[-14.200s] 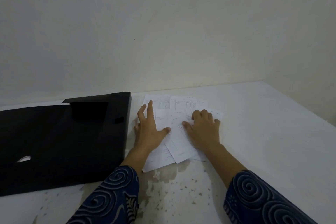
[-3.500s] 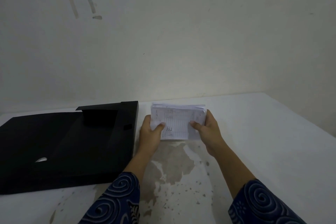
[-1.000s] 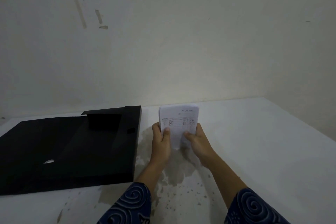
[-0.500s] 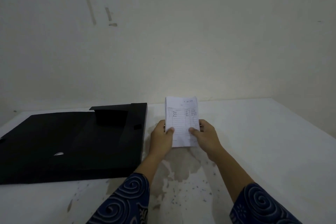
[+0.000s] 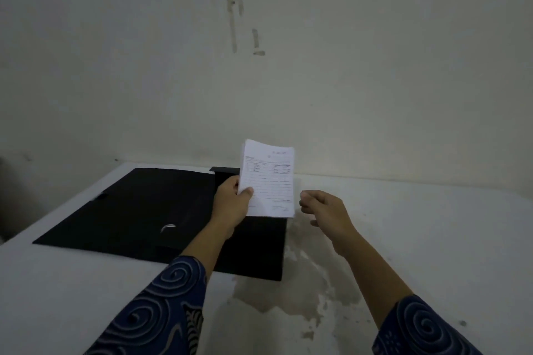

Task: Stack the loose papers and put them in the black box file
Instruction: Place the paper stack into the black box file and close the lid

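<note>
A squared-up stack of lined white papers (image 5: 269, 181) stands upright in the air, gripped at its left edge by my left hand (image 5: 232, 204). It hovers over the right part of the black box file (image 5: 138, 210), which lies open and flat on the white table (image 5: 418, 225). My right hand (image 5: 326, 210) is just right of the stack, off the paper, fingers loosely curled and holding nothing.
A pale wall (image 5: 288, 66) with peeling marks rises right behind the table. The tabletop near me has a worn brownish patch (image 5: 288, 291). The file's raised spine wall (image 5: 225, 171) stands at its far edge. The table's left edge (image 5: 57, 210) drops to a dark floor.
My right hand has let go of the stack. My left hand alone has carried it left and up, over the box file. The view has swung left.
</note>
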